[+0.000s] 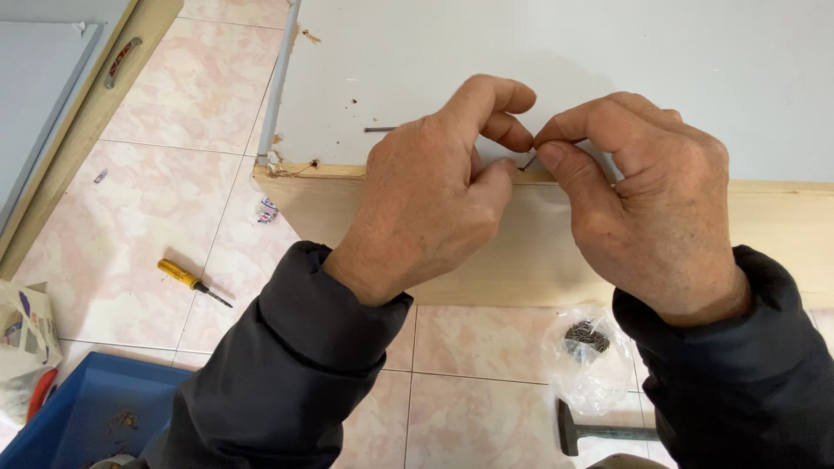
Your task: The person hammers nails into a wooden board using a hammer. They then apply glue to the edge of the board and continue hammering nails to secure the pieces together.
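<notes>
My left hand (430, 187) and my right hand (647, 204) meet over the edge of a pale grey panel (608, 61) that lies on a light wooden board (521, 252). Between the thumb and forefinger of both hands I pinch a small thin nail (528, 161); most of it is hidden by the fingertips. A second nail (380, 129) lies flat on the grey panel, just left of my left hand. Both arms wear dark sleeves.
On the pink tiled floor lie a yellow-handled screwdriver (191, 281), a clear plastic bag of nails (588, 347) and a hammer (604, 431). A blue bin (82, 412) sits at the bottom left, beside a white bag (26, 334). Another grey panel (43, 87) leans at the far left.
</notes>
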